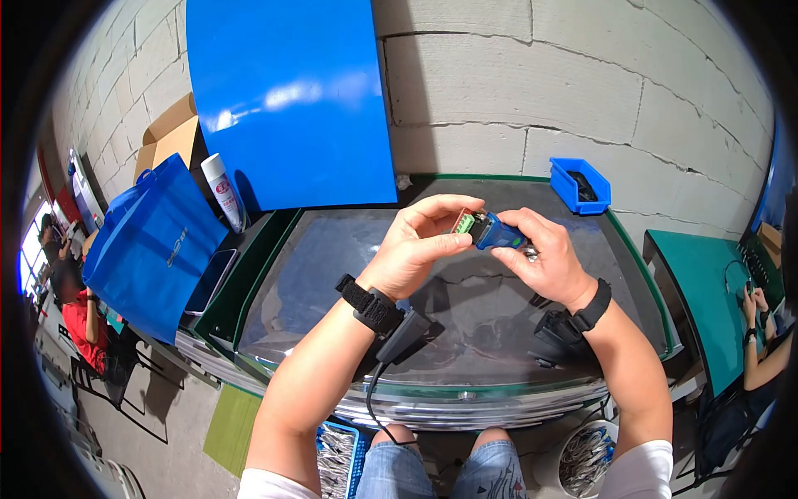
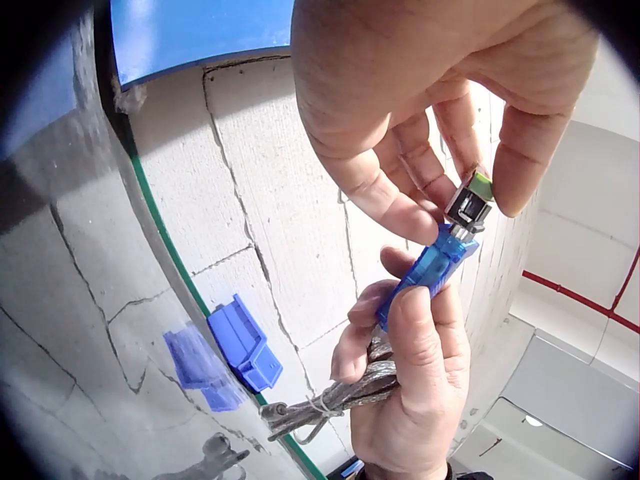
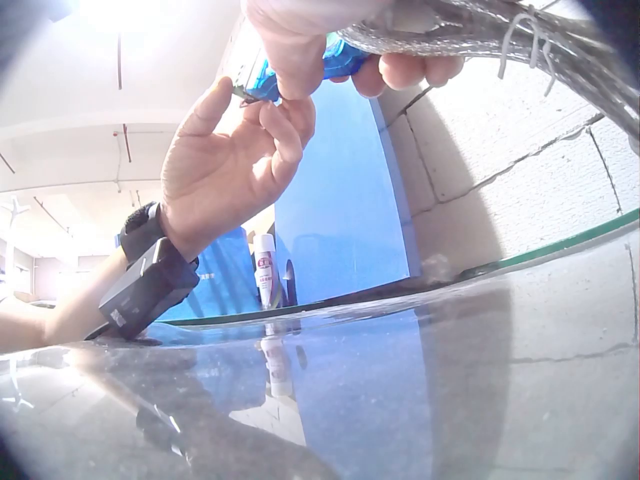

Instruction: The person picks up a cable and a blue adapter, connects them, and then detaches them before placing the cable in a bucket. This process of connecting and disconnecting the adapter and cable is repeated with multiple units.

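Over the dark tabletop, my two hands meet at a blue plug. My left hand [image 1: 411,245] pinches a small circuit board piece with a green block [image 1: 464,224] between fingers and thumb. My right hand [image 1: 544,254] grips the translucent blue plug [image 2: 435,268], whose metal end meets the port of the small piece [image 2: 467,208] in the left wrist view. From the plug runs a silver cable [image 2: 365,390], folded into a bundle and tied with a thin twist tie. In the right wrist view, the right fingers hide part of the plug.
A blue bin [image 1: 580,200] with dark contents stands at the back right. On the left are a blue bag [image 1: 154,249], a spray can [image 1: 223,193] and a large blue panel [image 1: 291,100]. Below the table, a blue basket [image 1: 359,453] and a white bucket [image 1: 549,470] hold cables.
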A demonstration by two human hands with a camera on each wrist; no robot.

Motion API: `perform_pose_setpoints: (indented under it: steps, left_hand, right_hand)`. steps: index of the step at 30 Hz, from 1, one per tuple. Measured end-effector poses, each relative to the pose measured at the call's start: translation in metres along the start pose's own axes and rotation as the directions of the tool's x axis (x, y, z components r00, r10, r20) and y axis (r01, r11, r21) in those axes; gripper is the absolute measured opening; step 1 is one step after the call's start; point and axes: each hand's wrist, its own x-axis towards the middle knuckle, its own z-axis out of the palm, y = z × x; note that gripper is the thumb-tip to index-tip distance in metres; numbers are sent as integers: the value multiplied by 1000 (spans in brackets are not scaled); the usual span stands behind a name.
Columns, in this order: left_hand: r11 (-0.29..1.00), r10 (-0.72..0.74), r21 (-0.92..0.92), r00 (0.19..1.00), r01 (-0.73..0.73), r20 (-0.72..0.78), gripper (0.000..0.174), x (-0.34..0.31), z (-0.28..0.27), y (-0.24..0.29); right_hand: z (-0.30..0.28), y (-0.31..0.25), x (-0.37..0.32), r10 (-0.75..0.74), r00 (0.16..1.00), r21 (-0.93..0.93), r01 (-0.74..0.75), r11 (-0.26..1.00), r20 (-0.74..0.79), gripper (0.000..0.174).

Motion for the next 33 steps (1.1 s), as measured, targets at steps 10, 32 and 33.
perform_pose_setpoints:
  steps: [10,32,33]
  left_hand:
    - [999,54,-2,997,-54,63,42,0,-1,-3]
    - [999,52,-10,996,-51,74,41,-1,1,-1]
    - [999,49,-11,996,-48,73,41,-1,1,-1]
  right_hand:
    - [1,3,-1,-6,999,22,6,1000,32,31]
    - [2,6,-2,-18,999,17,18,1000,44,31]
    - [1,6,-2,-18,999,16,17,1000,47,30]
